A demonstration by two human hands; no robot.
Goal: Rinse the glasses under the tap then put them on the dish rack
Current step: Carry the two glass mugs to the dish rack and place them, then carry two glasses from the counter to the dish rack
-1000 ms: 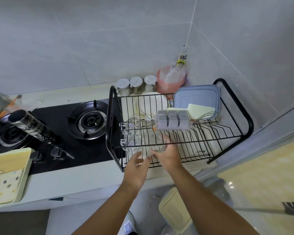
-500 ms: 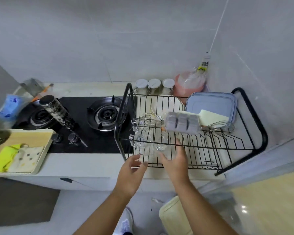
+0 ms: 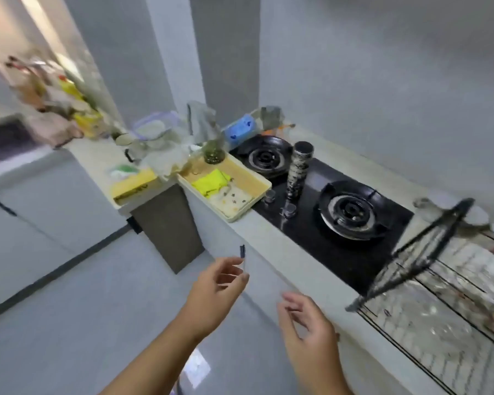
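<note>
Head view: nearest, at six o'clock, left hand (image 3: 214,292) and right hand (image 3: 308,329), fingers loosely curled, grasping nothing. At four o'clock, blurred glasses (image 3: 437,312) lie in the dish rack (image 3: 424,246). Beyond, a gas hob (image 3: 351,212).

My left hand (image 3: 216,290) is up in the air, empty, fingers loosely curled, thumb apart. My right hand (image 3: 308,327) is near it and lower, empty, fingers relaxed and slightly bent. Bare left forearm (image 3: 157,357) and right forearm (image 3: 330,377) reach forward.
</note>
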